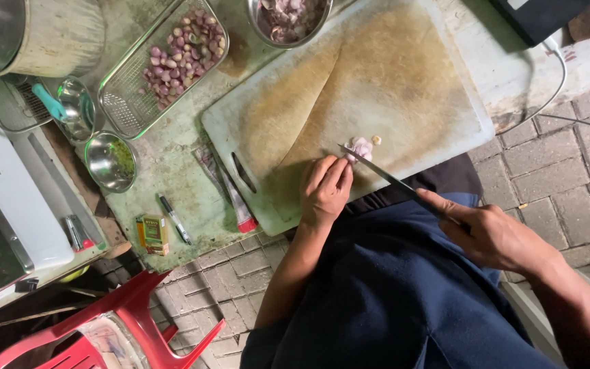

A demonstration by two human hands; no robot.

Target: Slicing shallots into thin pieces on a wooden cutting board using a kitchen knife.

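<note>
Left hand (pixel 324 188), centre of the frame, fingers curled down and bunched, fingertips pressing a small peeled shallot (pixel 360 147) onto the stained white cutting board (pixel 377 75). A tiny pale cut piece (pixel 376 139) just beside the shallot, to its right. Right hand (pixel 489 232), right of centre, wrapped closed around the handle of a knife (pixel 384 174); long thin blade running up and left, tip touching the shallot next to the left fingertips. Board lying aslant across the upper middle, on a worn green-stained table (pixel 172 178).

Upper left: rectangular metal mesh tray (pixel 121 109) with a heap of purple shallots (pixel 182 55). Top centre, at the frame edge: round metal bowl (pixel 289 20) of shallot peelings, touching the board's upper edge. Left of the tray: two small steel bowls (pixel 109 160), one with a teal-handled utensil. Near the board's lower left corner: a red-capped tube (pixel 239 205), a black pen (pixel 175 219), a small yellow-green box (pixel 152 234). Lower left: red plastic chair (pixel 131 321) on grey brick paving (pixel 568 164).
</note>
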